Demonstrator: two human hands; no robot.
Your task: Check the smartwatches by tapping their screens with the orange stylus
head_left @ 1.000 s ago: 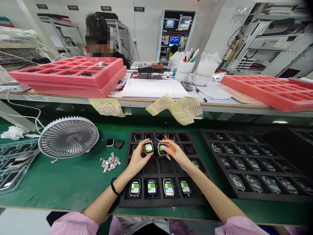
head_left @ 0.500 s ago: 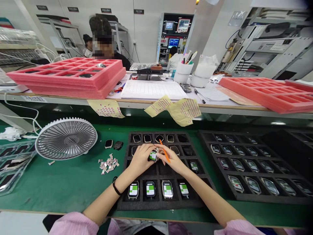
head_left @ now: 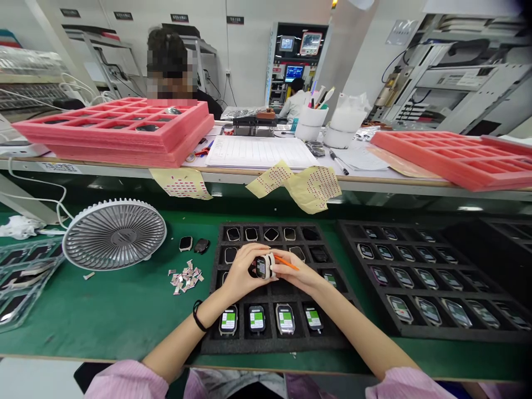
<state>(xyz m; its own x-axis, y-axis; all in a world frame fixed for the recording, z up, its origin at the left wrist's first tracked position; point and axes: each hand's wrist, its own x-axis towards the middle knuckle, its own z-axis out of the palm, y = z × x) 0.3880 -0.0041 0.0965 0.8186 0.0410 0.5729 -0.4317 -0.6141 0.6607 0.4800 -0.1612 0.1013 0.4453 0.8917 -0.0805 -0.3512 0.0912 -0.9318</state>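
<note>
My left hand (head_left: 243,272) is closed round a small watch (head_left: 263,266), whose screen side faces left and whose pale edge faces right. The fingertips of my right hand (head_left: 296,272) touch the watch's right side, and an orange stick (head_left: 286,262) is pinched in that hand, pointing up and left. Both hands are above the middle of a black foam tray (head_left: 270,348). In the tray's front row several watches have lit green and white screens, such as this one (head_left: 285,318). Watches with dark screens lie in the back rows.
Left on the green table are a round fan (head_left: 114,235), small flat parts (head_left: 187,278) in a pile and two loose watches (head_left: 185,243). Another black tray (head_left: 424,331) of watches is at the right. Above, a shelf holds pink foam trays (head_left: 112,147); a person (head_left: 167,61) sits behind.
The watch has turned in my hands so its edge shows more. The orange stick has tipped from steep to nearly level. The person behind has lowered their head.
</note>
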